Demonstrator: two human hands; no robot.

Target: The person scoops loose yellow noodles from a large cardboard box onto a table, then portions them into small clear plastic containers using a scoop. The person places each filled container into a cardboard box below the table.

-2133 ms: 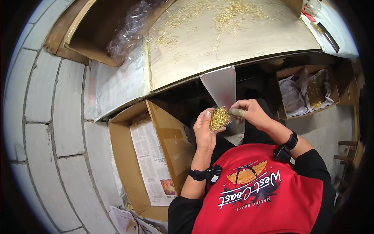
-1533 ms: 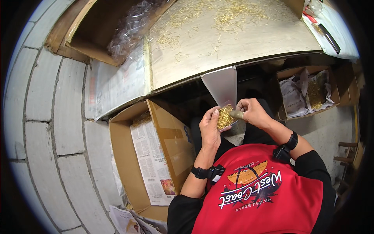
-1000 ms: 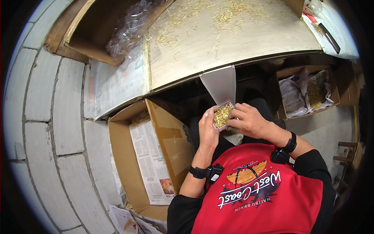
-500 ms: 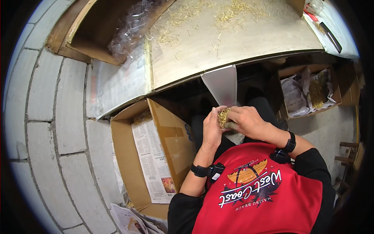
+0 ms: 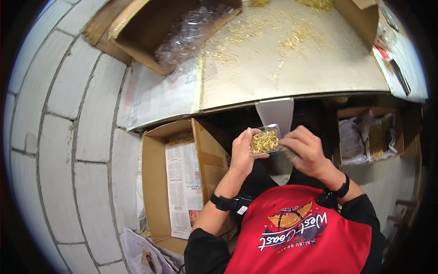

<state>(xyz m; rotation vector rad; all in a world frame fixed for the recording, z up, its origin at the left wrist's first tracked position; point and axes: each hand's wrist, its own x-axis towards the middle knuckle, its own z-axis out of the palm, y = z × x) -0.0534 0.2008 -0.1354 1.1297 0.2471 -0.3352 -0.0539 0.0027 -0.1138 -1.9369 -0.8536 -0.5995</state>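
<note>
My left hand point(image 5: 242, 153) grips a small clear plastic box point(image 5: 278, 128), tilted toward me above my lap. Short, bent gold-coloured metal pieces point(image 5: 264, 142) fill it. Just right of the box is my right hand point(image 5: 305, 148), fingers curled in toward the thumb and slightly blurred. A greyish covering shows on the thumb. Whatever may be between those fingertips is too small to make out. Behind the box, a white panel point(image 5: 276, 112) slopes down from the worktable's edge.
Loose gold pieces lie scattered over the worktable point(image 5: 255, 84). A carton holding clear plastic boxes point(image 5: 189, 34) tips open at the back left. Newspaper-lined cartons stand left point(image 5: 155, 192) and right point(image 5: 401, 132). A black-handled tool point(image 5: 400, 77) rests at the far right.
The box has tilted so its contents now show. My right hand has drawn off it to the right, where before its fingers were in the gold pieces. The whole view has shifted.
</note>
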